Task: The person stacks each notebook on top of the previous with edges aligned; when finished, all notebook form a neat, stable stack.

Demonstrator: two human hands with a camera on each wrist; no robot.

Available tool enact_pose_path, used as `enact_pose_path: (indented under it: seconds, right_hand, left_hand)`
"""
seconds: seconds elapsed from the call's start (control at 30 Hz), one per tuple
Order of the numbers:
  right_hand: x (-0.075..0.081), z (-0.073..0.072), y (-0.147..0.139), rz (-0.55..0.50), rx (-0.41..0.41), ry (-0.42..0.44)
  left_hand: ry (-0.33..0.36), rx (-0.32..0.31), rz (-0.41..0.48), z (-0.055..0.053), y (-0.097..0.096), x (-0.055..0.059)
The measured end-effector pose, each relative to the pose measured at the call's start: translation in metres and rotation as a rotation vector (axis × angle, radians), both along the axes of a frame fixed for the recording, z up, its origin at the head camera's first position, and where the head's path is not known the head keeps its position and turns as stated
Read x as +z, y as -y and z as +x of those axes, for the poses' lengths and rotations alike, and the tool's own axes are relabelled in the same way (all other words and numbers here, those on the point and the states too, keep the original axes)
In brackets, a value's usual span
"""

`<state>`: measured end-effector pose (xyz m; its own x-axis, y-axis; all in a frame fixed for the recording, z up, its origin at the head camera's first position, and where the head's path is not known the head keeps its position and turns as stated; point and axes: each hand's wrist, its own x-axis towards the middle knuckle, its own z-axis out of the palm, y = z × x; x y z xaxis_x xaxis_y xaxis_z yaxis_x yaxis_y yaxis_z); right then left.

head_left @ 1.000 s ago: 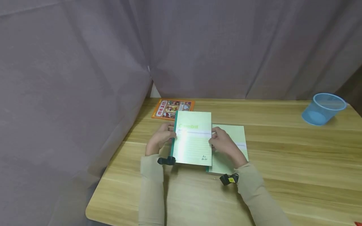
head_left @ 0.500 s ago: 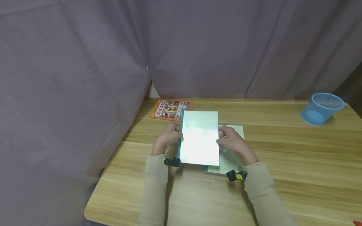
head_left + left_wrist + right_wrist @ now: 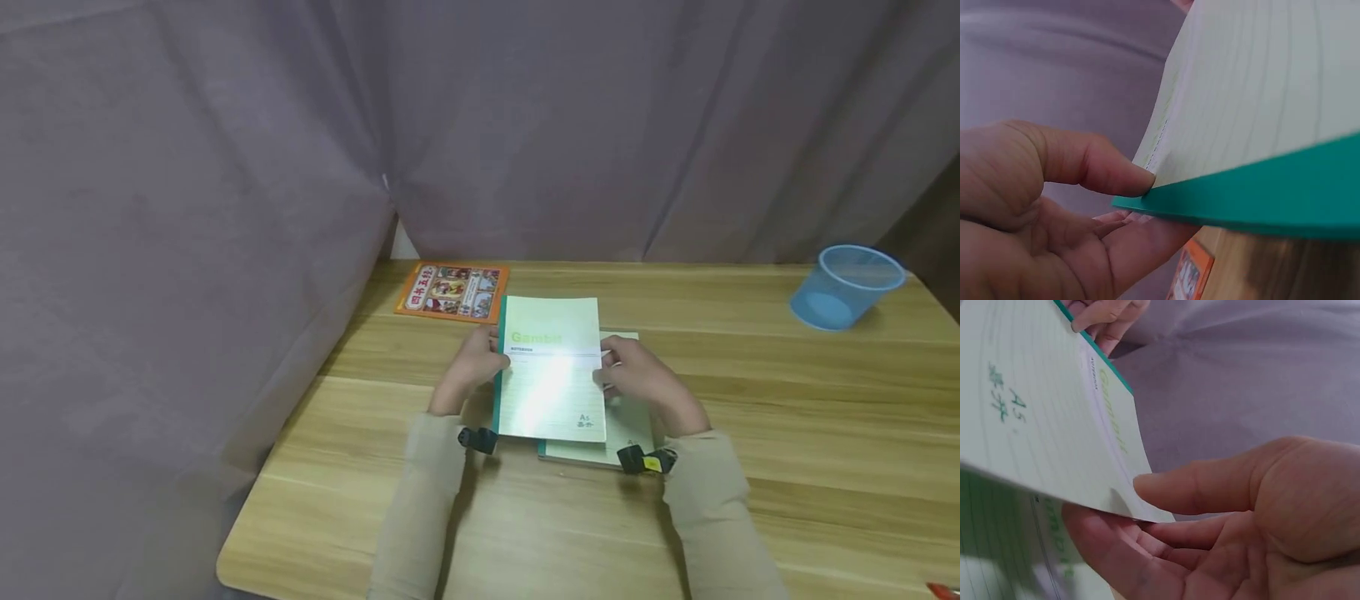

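A pale green notebook (image 3: 551, 375) with a darker green spine is held up between both hands, cover facing up. My left hand (image 3: 472, 367) pinches its spine edge, thumb on the cover and fingers beneath, as the left wrist view shows. On the opposite edge my right hand (image 3: 648, 383) pinches it the same way, thumb above and fingers under. Below the held notebook a second pale green notebook (image 3: 626, 433) of the same kind lies on the table, partly covered from view. In the right wrist view that lower notebook (image 3: 997, 537) appears beneath the raised one.
An orange picture book (image 3: 450, 292) lies at the back left of the wooden table (image 3: 360, 500). A blue translucent bin (image 3: 847, 287) stands at the back right. Grey curtain (image 3: 525, 125) hangs along the back and left. A bit of something red (image 3: 943, 590) shows at the lower right corner.
Both hands have carried the held notebook to the right, so it now covers more of the lower notebook and leaves the orange book almost fully visible. The grips look unchanged.
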<state>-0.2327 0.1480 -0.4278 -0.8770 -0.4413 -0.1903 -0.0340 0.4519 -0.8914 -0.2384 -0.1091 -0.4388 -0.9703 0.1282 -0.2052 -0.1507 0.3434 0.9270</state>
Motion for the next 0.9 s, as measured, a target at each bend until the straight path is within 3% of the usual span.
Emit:
enact_pose_path:
  seconds: [0.3,0.53,0.7,0.9]
  right_hand:
    - [0.003,0.001,-0.015,0.005,-0.047,-0.010]
    - [0.002,0.000,-0.020,0.008,-0.042,0.004]
    - [-0.002,-0.001,-0.026,0.008,-0.038,0.011]
    - [-0.006,0.002,-0.032,0.035,-0.028,0.009]
  left_hand:
    - [-0.044,0.036,-0.058,-0.001,-0.019,-0.004]
    - [-0.007,0.041,-0.062,0.003,-0.026,-0.010]
    - [-0.017,0.040,-0.063,0.005,-0.031,-0.012]
    - [-0.023,0.025,-0.129,0.009,-0.041,-0.019]
